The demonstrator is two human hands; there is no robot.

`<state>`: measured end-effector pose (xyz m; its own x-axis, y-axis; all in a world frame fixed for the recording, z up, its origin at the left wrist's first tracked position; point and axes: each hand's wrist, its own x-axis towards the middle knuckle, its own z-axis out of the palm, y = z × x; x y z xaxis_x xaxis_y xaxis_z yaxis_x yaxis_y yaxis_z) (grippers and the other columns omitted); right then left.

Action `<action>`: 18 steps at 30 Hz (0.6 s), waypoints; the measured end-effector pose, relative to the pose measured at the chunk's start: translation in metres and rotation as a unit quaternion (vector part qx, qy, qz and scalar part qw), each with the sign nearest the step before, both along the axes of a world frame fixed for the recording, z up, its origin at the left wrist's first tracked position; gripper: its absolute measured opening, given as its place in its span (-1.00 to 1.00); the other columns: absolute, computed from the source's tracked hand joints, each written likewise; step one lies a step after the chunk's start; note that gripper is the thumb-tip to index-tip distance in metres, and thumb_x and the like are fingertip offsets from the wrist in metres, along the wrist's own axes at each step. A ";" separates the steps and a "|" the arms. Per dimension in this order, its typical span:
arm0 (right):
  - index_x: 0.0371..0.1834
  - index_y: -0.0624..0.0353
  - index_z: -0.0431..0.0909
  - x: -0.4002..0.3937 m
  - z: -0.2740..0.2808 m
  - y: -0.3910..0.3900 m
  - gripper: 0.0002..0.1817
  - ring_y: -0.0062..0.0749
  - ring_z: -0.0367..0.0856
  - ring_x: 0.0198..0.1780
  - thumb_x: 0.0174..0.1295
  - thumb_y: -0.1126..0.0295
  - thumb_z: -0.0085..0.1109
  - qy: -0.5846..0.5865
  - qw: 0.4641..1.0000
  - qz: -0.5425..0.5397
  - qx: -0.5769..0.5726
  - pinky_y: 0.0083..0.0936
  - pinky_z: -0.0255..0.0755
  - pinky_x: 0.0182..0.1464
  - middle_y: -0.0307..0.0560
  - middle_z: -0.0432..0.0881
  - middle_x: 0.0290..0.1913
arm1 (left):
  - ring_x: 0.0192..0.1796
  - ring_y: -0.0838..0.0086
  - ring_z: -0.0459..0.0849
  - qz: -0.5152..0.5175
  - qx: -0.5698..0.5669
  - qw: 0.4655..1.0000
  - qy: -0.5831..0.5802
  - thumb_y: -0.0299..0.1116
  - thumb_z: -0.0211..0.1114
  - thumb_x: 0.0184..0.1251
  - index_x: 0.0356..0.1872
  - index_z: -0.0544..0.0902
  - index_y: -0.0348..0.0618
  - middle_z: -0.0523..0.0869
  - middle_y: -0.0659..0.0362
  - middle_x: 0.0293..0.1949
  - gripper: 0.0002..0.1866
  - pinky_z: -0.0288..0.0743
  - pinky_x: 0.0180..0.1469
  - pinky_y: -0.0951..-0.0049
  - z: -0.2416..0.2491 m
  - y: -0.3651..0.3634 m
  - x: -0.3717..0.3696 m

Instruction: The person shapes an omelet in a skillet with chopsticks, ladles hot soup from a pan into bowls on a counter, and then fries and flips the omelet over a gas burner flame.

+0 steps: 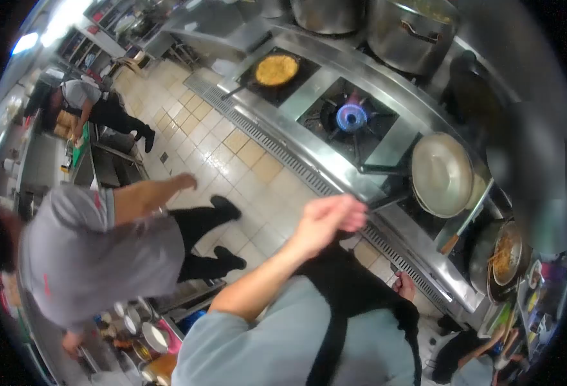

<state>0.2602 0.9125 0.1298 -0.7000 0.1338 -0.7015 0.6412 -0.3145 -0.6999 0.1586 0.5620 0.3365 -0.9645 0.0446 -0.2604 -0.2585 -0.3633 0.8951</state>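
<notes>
Low in the frame, the person's right hand point(404, 285) hangs by the apron, fingers unreadable; the left hand point(328, 219), centre, is raised and empty, fingers blurred together. Beyond, right of centre on the stove, the lidded pan point(443, 174) looks heavy, stiff and probably hot, best taken by its handle point(450, 244).

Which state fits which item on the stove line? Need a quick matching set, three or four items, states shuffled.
Items:
1. Black pan at the far end of the range
2. Open burner in the middle
3. Round pale metal pan near the raised hand
4. Wok at the near end

States:
A. Holds noodles
B. Lit with a blue flame
C. Holds a yellow, omelette-like food
D. No food visible in it

Pairs: 1-C, 2-B, 3-D, 4-A
</notes>
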 end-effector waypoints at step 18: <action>-0.23 0.22 0.57 0.044 -0.041 -0.068 -0.69 -0.64 0.23 -0.71 0.45 0.16 0.12 -0.073 0.988 0.120 0.062 -0.62 0.10 -0.68 -0.37 0.32 -0.64 | -0.06 0.36 0.71 -0.024 -0.189 0.941 -0.280 -0.23 0.42 0.30 0.26 0.48 -0.37 0.69 0.01 -0.01 -0.40 0.66 -0.06 0.39 -0.278 -0.135 -0.077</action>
<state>0.3038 0.8447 0.0891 -0.6139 0.0670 -0.7866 0.7845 -0.0589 -0.6173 0.0811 0.4271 0.0586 -0.6701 -0.1137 -0.7335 -0.7363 -0.0236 0.6763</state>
